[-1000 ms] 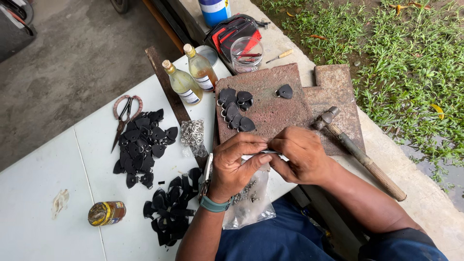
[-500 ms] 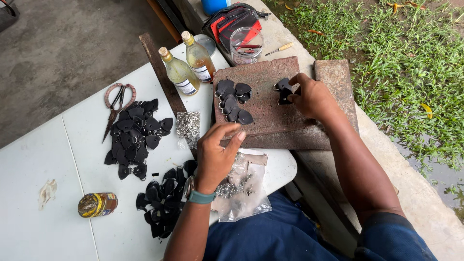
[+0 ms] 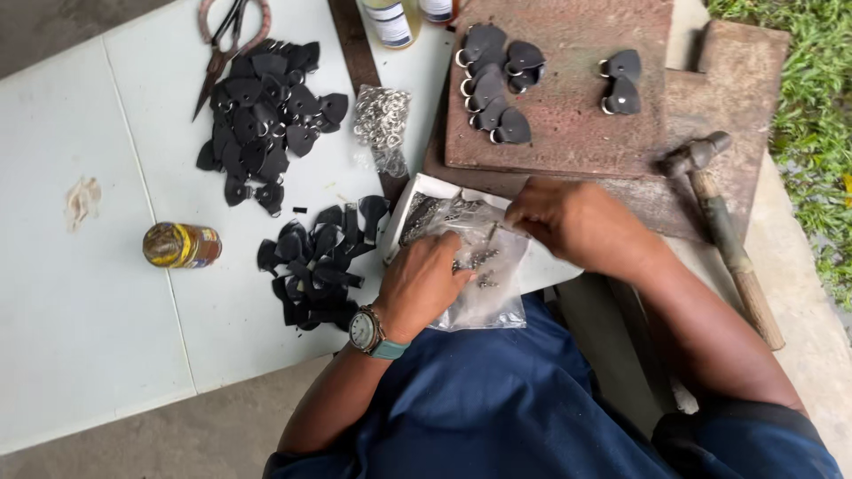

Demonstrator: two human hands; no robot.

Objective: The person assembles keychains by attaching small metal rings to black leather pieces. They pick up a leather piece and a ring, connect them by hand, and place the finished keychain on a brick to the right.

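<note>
Left hand (image 3: 424, 282) on the clear bag (image 3: 475, 266) at the worktop (image 3: 106, 302) edge, fingers curled into its small metal bits, pinch hidden. Just right, touching the bag's top edge: right hand (image 3: 572, 222), fingers closed, hold unclear. Half a second ago up at the two pieces (image 3: 619, 82) on the slab (image 3: 568, 124); now back down.

White table (image 3: 98, 355) with 2 heaps of black leather pieces (image 3: 266, 124), scissors (image 3: 226, 44), small tin (image 3: 180, 246), clear bag (image 3: 470, 266).
</note>
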